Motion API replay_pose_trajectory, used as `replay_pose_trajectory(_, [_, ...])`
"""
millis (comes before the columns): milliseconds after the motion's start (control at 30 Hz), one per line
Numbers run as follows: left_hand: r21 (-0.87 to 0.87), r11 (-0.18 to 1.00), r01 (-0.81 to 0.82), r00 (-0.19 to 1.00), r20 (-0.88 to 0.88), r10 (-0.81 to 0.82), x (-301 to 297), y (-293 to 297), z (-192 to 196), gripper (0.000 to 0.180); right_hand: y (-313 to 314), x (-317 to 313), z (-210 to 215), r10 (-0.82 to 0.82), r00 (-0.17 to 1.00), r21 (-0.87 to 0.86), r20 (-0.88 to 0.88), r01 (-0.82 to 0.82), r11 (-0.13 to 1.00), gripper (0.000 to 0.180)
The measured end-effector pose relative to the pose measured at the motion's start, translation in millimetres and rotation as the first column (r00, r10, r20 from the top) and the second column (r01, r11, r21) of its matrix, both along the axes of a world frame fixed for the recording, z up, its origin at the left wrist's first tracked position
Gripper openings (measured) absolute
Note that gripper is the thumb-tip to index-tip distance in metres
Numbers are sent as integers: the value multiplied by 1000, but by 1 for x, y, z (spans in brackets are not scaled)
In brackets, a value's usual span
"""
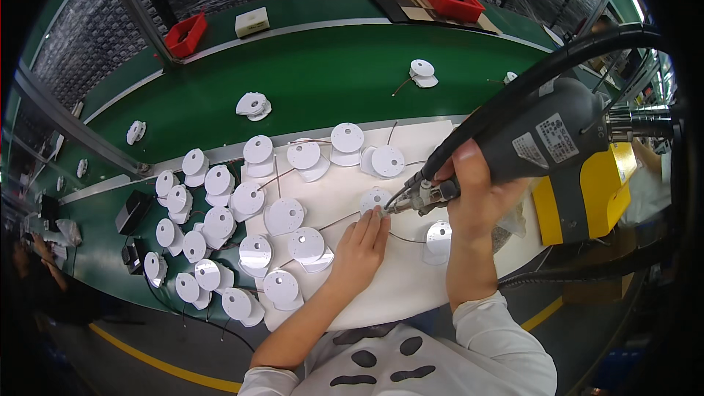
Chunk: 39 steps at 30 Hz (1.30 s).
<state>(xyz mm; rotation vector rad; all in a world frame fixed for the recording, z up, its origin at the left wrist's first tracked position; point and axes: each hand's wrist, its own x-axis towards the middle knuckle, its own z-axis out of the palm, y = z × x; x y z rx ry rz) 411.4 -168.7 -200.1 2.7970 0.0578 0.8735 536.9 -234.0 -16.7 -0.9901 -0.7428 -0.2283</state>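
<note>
A factory assembly line under bright overhead light.

A green conveyor belt (308, 88) ran across the far side, edged by a pale metal rail (293, 29). Beyond it stood dark wire-mesh panels (81, 37) and a slanted metal post (136, 7). Two red plastic bins (185, 34) sat on the far ledge, one at left and one at far right (451, 0), with a small cream box (251, 22) between. Near left, the grey floor (132, 337) carried a yellow line (158, 361).
</note>
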Motion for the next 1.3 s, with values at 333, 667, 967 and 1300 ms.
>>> replay_pose_trajectory(333, [-25,1000,7,1000,-7,-8,0,1,2,45,6,-1,-7,55,999,-11,-1,-55,998,18])
replay_pose_trajectory(667, [-132,978,161,987,45,-156,-5,4,3,46,-10,7,-4,-31,999,97,30,28,995,32])
replay_pose_trajectory(967, [-31,991,133,991,-6,-133,-4,-2,8,43,-6,-7,5,-77,997,-12,-14,77,997,33])
replay_pose_trajectory(1300, [-24,993,114,993,-10,-115,-4,-3,9,41,-7,3,-2,67,996,-99,60,-60,993,31])
